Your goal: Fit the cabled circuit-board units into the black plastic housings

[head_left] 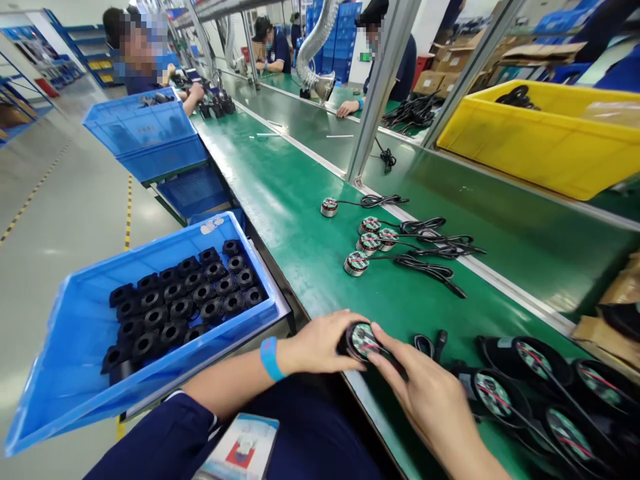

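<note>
At the near edge of the green conveyor belt [300,200], both hands grip one small fan assembly [363,340], a black round housing with a green circuit board showing on top. My left hand [320,343], with a blue wristband, wraps its left side. My right hand [425,393] presses fingers on its right side and top. Its black cable [430,345] trails to the right on the belt.
A blue bin [75,333] of several black round housings sits at my left. Several wired coil units [367,243] lie mid-belt. Finished fans [540,393] cluster at the right. A yellow bin [545,143] stands behind a metal post [380,87]. Other workers sit farther along the line.
</note>
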A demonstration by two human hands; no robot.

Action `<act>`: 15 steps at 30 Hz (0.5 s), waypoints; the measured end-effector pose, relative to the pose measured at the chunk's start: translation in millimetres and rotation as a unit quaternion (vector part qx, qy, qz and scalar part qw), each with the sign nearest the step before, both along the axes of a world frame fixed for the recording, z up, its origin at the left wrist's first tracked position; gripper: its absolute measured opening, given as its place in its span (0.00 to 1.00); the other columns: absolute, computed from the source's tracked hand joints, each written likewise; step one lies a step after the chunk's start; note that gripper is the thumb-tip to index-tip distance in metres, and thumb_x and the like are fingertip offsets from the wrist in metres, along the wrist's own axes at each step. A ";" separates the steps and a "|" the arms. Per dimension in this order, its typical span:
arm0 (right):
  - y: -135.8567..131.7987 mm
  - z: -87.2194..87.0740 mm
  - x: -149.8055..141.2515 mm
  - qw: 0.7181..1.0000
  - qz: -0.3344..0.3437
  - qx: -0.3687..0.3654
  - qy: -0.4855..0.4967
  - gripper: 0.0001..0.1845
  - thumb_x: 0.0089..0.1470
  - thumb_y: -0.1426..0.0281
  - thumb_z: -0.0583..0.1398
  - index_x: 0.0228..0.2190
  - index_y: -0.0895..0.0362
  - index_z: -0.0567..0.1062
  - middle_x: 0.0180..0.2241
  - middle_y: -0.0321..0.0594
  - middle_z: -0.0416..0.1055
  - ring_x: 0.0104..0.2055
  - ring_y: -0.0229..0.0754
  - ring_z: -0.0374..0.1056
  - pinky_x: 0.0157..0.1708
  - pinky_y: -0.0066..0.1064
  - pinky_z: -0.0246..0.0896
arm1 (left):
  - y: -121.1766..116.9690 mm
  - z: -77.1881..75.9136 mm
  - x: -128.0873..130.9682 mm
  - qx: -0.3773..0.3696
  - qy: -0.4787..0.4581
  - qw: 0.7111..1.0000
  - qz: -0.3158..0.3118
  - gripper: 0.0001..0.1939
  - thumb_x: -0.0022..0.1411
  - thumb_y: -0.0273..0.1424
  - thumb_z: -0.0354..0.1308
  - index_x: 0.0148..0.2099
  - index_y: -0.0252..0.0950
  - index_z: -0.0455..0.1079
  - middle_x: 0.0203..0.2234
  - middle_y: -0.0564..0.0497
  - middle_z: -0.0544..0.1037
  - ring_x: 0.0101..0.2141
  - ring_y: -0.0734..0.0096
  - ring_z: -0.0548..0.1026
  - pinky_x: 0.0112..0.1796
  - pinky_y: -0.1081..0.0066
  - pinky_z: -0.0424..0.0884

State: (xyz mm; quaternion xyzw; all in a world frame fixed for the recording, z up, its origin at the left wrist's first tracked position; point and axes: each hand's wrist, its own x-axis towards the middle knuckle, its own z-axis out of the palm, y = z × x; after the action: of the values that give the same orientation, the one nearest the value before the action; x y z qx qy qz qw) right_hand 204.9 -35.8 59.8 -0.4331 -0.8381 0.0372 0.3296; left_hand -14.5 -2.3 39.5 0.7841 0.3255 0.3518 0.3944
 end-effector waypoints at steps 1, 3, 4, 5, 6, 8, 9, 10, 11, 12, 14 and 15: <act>2.7 -3.9 -2.5 1.000 -0.008 -0.005 -0.006 0.18 0.69 0.59 0.55 0.54 0.53 0.74 0.35 0.39 0.80 0.29 0.39 0.77 0.28 0.27 0.72 | 3.8 0.0 -2.2 -0.013 0.002 1.000 0.007 0.33 0.57 0.41 0.70 0.62 0.37 0.68 0.51 0.39 0.79 0.52 0.48 0.78 0.60 0.49 0.67; 5.5 -9.0 -6.8 1.000 -0.019 -0.018 -0.009 0.20 0.69 0.58 0.55 0.56 0.54 0.73 0.37 0.40 0.80 0.30 0.39 0.77 0.29 0.28 0.72 | 7.3 -0.3 -4.6 -0.030 0.006 0.999 0.009 0.35 0.54 0.41 0.72 0.62 0.37 0.69 0.50 0.41 0.80 0.51 0.49 0.78 0.62 0.49 0.64; 5.3 -9.6 -8.6 1.000 -0.018 -0.022 -0.011 0.21 0.69 0.59 0.56 0.56 0.55 0.72 0.36 0.40 0.80 0.30 0.39 0.76 0.30 0.28 0.72 | 7.0 -0.7 -5.3 -0.026 0.005 1.000 0.006 0.35 0.55 0.40 0.71 0.62 0.38 0.69 0.50 0.42 0.80 0.51 0.50 0.79 0.64 0.48 0.61; 4.3 -9.0 -10.3 1.000 -0.017 -0.015 -0.012 0.21 0.68 0.58 0.56 0.56 0.56 0.73 0.34 0.40 0.79 0.30 0.40 0.76 0.30 0.29 0.71 | 5.7 -1.6 -5.9 -0.018 0.004 1.000 0.003 0.34 0.56 0.40 0.71 0.63 0.38 0.68 0.51 0.43 0.80 0.51 0.51 0.79 0.65 0.48 0.59; 2.9 -7.4 -11.5 1.000 -0.015 -0.005 -0.016 0.22 0.68 0.58 0.57 0.56 0.57 0.73 0.32 0.39 0.78 0.29 0.39 0.75 0.29 0.29 0.70 | 3.9 -3.0 -6.6 -0.012 0.004 1.000 -0.002 0.33 0.58 0.39 0.70 0.63 0.39 0.68 0.51 0.43 0.80 0.50 0.51 0.79 0.65 0.48 0.58; 0.7 -2.4 -11.3 0.999 -0.008 0.009 -0.033 0.23 0.68 0.56 0.56 0.55 0.59 0.74 0.29 0.39 0.77 0.27 0.39 0.74 0.28 0.29 0.68 | 0.7 -6.3 -8.5 -0.006 0.003 1.000 -0.001 0.32 0.59 0.39 0.69 0.64 0.38 0.68 0.51 0.42 0.79 0.52 0.51 0.78 0.65 0.48 0.59; 0.7 0.3 -9.1 0.999 0.000 0.008 -0.047 0.24 0.67 0.54 0.56 0.55 0.58 0.74 0.30 0.40 0.78 0.28 0.40 0.74 0.28 0.30 0.69 | 0.1 -7.2 -9.9 -0.006 0.001 1.000 0.001 0.32 0.58 0.39 0.69 0.63 0.37 0.68 0.51 0.41 0.80 0.52 0.50 0.78 0.64 0.48 0.60; 1.6 2.5 -5.3 0.998 0.010 -0.001 -0.062 0.27 0.66 0.51 0.56 0.56 0.57 0.73 0.34 0.41 0.79 0.32 0.41 0.76 0.31 0.31 0.70 | 0.5 -6.5 -12.0 -0.010 0.002 1.000 0.002 0.32 0.57 0.39 0.70 0.62 0.36 0.69 0.50 0.41 0.80 0.51 0.49 0.79 0.63 0.48 0.62; 3.3 3.7 0.0 0.997 0.020 -0.018 -0.079 0.32 0.64 0.48 0.58 0.59 0.57 0.70 0.40 0.44 0.79 0.38 0.44 0.77 0.36 0.33 0.72 | 1.7 -3.6 -14.7 -0.016 0.004 1.000 0.004 0.33 0.56 0.40 0.71 0.61 0.36 0.70 0.49 0.41 0.80 0.51 0.49 0.79 0.63 0.48 0.62; 5.5 3.8 6.4 0.994 0.027 -0.036 -0.099 0.39 0.60 0.45 0.59 0.62 0.57 0.65 0.47 0.48 0.77 0.45 0.48 0.77 0.42 0.36 0.73 | 3.5 2.0 -18.2 -0.021 0.005 1.000 0.009 0.34 0.55 0.40 0.72 0.61 0.36 0.70 0.49 0.41 0.80 0.51 0.48 0.78 0.63 0.48 0.62; 11.0 -0.6 19.1 0.988 0.023 -0.038 -0.145 0.50 0.56 0.42 0.62 0.67 0.59 0.58 0.59 0.55 0.70 0.58 0.57 0.70 0.52 0.48 0.70 | 7.4 20.7 -27.5 -0.018 0.003 0.999 0.036 0.34 0.54 0.41 0.73 0.61 0.37 0.70 0.50 0.42 0.80 0.52 0.50 0.78 0.65 0.48 0.60; 13.6 -4.7 23.8 0.987 0.010 -0.019 -0.162 0.46 0.57 0.45 0.61 0.66 0.58 0.58 0.61 0.56 0.68 0.61 0.60 0.67 0.55 0.53 0.68 | 8.9 32.2 -32.9 -0.007 0.001 0.998 0.056 0.34 0.54 0.40 0.73 0.61 0.38 0.70 0.51 0.43 0.80 0.52 0.51 0.78 0.66 0.49 0.58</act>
State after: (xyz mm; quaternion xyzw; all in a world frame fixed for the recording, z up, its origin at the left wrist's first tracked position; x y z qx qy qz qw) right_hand 228.7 -22.1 55.1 -0.4313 -0.8838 -0.0147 0.1808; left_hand -47.4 6.5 71.8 0.7623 0.3718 0.3704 0.3787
